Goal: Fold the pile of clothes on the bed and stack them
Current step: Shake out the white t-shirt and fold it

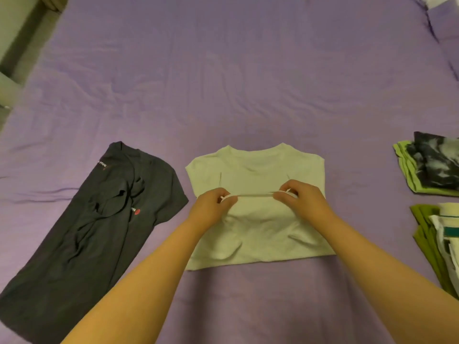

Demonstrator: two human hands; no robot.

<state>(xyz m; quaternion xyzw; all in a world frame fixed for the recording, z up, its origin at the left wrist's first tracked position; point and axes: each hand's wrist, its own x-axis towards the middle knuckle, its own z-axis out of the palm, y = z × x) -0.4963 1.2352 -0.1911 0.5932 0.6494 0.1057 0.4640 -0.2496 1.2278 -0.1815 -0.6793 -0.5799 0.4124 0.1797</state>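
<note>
A white top (255,170) lies flat on the purple bed sheet (223,83), neckline away from me. A second white piece with thin straps (258,234) lies over its lower half. My left hand (211,207) and my right hand (300,202) each pinch one end of a thin white strap (253,194), stretched level between them across the middle of the top. A dark grey T-shirt (99,219) with small red and white print lies spread and creased to the left.
At the right edge sit two piles of folded clothes: a tie-dye piece on light green ones (429,167), and nearer me olive green and white ones (439,239). A purple pillow (444,23) lies at the far right corner. The bed's left edge meets a wall.
</note>
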